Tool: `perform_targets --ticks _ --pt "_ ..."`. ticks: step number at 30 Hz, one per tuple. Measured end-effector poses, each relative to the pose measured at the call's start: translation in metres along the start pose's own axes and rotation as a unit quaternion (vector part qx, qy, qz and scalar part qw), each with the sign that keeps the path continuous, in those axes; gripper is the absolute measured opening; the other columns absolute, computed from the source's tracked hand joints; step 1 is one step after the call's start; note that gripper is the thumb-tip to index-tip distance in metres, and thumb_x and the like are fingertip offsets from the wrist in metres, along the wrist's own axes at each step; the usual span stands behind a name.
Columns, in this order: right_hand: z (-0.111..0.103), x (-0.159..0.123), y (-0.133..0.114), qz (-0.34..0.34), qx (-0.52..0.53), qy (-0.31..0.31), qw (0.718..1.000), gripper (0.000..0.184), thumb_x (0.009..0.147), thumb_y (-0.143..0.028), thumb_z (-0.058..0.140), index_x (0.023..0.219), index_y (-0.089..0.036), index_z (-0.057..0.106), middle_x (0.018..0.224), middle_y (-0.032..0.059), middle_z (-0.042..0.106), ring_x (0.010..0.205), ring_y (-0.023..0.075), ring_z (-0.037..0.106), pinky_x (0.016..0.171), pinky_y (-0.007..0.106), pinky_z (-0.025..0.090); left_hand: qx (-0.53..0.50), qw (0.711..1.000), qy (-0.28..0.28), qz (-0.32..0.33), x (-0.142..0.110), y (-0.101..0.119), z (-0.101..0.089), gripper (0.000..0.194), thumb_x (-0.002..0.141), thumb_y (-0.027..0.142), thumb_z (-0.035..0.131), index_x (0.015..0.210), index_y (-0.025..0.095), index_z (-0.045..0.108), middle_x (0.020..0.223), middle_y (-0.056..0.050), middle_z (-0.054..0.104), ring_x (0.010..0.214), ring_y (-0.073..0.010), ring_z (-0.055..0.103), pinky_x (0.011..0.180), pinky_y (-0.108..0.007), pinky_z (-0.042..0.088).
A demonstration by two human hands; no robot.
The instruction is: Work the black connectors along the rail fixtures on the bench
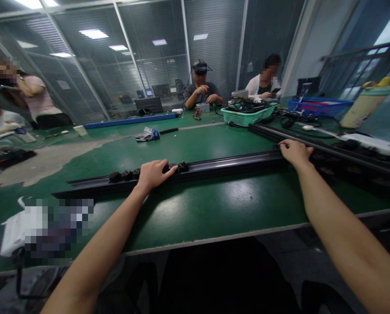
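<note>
A long black rail (227, 165) with a shiny channel lies across the green table in front of me. Several small black round parts (126, 175) sit in a row on its left half. My left hand (154, 173) is over that row, its fingers curled down around the rail and its thumb along the near side. At the rail's right end, my right hand (295, 151) has its fingers bent down by the channel. Whatever lies under those fingertips is dark and too hidden to name.
More black rails (332, 146) lie at an angle on the right. Beyond are a green basket (247, 117) of cables, a blue crate (319, 106) and a bottle (365, 104). Grey-blue gloves (148, 134) lie mid-table; a white device (21, 231) is near left. Other people sit around.
</note>
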State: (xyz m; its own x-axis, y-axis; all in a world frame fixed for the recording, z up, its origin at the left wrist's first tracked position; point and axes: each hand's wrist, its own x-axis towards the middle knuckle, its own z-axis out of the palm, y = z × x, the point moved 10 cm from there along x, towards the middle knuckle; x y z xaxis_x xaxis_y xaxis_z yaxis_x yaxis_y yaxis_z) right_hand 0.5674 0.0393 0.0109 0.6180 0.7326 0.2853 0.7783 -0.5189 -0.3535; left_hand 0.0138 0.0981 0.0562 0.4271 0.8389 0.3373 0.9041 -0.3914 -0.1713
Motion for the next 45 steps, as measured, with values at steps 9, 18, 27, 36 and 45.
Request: perform_targets --ticks 9,18,27,36,45 --pt "-0.009 -0.012 -0.026 -0.064 -0.033 0.033 0.997 0.056 0.104 -0.045 0.036 0.143 -0.016 0.064 0.131 0.0249 0.067 0.119 0.0383 0.055 0.099 0.051 0.034 -0.002 1.0 0.001 0.004 0.0 0.001 0.001 0.068 0.1 0.074 0.028 0.097 0.022 0.071 0.101 -0.011 0.078 0.092 -0.0281 0.071 0.064 -0.032 0.034" --pt "0.003 -0.053 -0.119 -0.274 0.021 0.036 0.961 0.047 0.103 -0.047 0.04 0.128 -0.019 0.07 0.125 0.0175 0.071 0.12 0.0352 0.055 0.101 0.048 0.039 0.036 0.999 -0.019 0.029 0.0 0.007 -0.003 0.069 0.102 0.072 0.025 0.098 0.021 0.071 0.102 -0.012 0.077 0.094 -0.0289 0.071 0.068 -0.033 0.038" --pt "0.028 -0.061 -0.134 -0.307 0.022 -0.047 0.95 0.048 0.107 -0.045 0.035 0.124 -0.018 0.071 0.125 0.0156 0.074 0.118 0.0315 0.063 0.099 0.04 0.043 0.036 0.996 -0.072 0.043 0.007 0.004 0.004 0.073 0.1 0.075 0.022 0.103 0.022 0.072 0.106 -0.014 0.078 0.095 -0.031 0.072 0.071 -0.033 0.042" --pt "0.034 -0.059 -0.133 -0.292 -0.01 -0.066 0.954 0.05 0.108 -0.047 0.034 0.116 -0.017 0.073 0.122 0.0165 0.075 0.114 0.0315 0.067 0.093 0.038 0.044 0.07 0.991 -0.098 0.051 0.001 0.013 -0.008 0.073 0.102 0.071 0.023 0.106 0.019 0.073 0.107 -0.016 0.076 0.098 -0.0316 0.071 0.081 -0.037 0.046" --pt "0.033 -0.061 -0.133 -0.275 -0.044 -0.057 0.959 0.051 0.108 -0.046 0.032 0.11 -0.018 0.074 0.114 0.0165 0.077 0.107 0.0312 0.069 0.088 0.038 0.044 0.061 0.994 -0.037 -0.078 -0.012 -0.043 -0.028 0.074 0.102 0.069 0.02 0.113 0.02 0.073 0.123 -0.019 0.069 0.12 -0.0363 0.06 0.104 -0.053 0.044"
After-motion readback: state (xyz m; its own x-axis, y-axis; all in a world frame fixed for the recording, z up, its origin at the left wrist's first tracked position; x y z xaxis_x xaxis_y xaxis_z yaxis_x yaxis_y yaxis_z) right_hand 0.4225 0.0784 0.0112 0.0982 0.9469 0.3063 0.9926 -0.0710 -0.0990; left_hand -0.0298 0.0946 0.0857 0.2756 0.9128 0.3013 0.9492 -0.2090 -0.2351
